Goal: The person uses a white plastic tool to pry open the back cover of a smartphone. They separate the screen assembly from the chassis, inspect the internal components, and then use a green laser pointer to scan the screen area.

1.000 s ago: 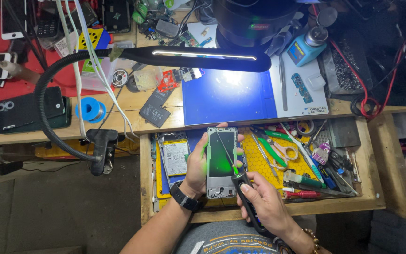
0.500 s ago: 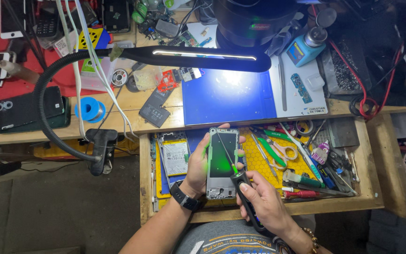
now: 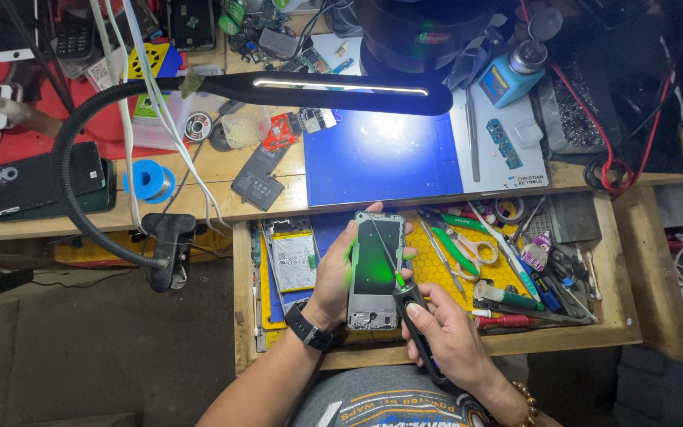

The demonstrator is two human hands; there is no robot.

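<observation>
Left hand [image 3: 333,277] grips an opened phone frame [image 3: 375,269] by its side edges, held upright over the open wooden drawer [image 3: 444,340]. Right hand [image 3: 452,336] is closed around a black screwdriver [image 3: 414,320], its thin tip touching the frame's green-lit inner surface. Drawer holds scissors [image 3: 468,249], tweezers and other small tools.

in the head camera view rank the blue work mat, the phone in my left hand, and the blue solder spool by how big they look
1. blue work mat
2. phone, though it sits nearer the camera
3. blue solder spool
</observation>
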